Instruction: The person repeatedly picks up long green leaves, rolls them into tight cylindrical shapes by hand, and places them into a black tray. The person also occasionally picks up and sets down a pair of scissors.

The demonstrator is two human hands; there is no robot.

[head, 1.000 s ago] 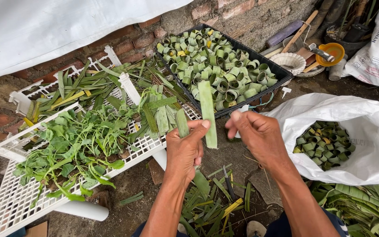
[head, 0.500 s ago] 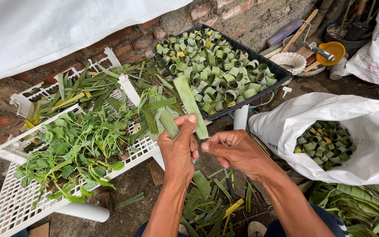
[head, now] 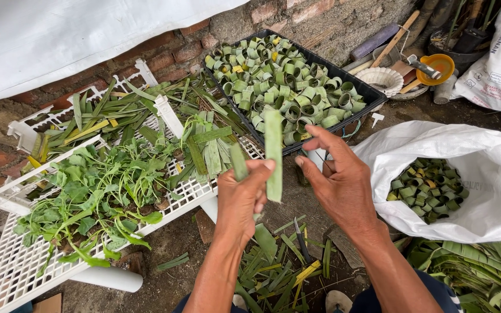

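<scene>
So, left hand (head: 240,200) pinching leaf strip (head: 273,153) near its lower end, thumb and fingers closed on it; strip standing nearly upright, long axis running away from person toward black tray of rolled leaf rings (head: 288,87); second, shorter strip (head: 238,162) poking up from same fist; right hand (head: 340,182) hovering just beside strip on its right, fingers spread and loosely curled, gripping nothing; left hand clearly nearer one; white sack (head: 482,174) with more rings sitting to right; white rack (head: 7,278) with greens lying to left.
</scene>
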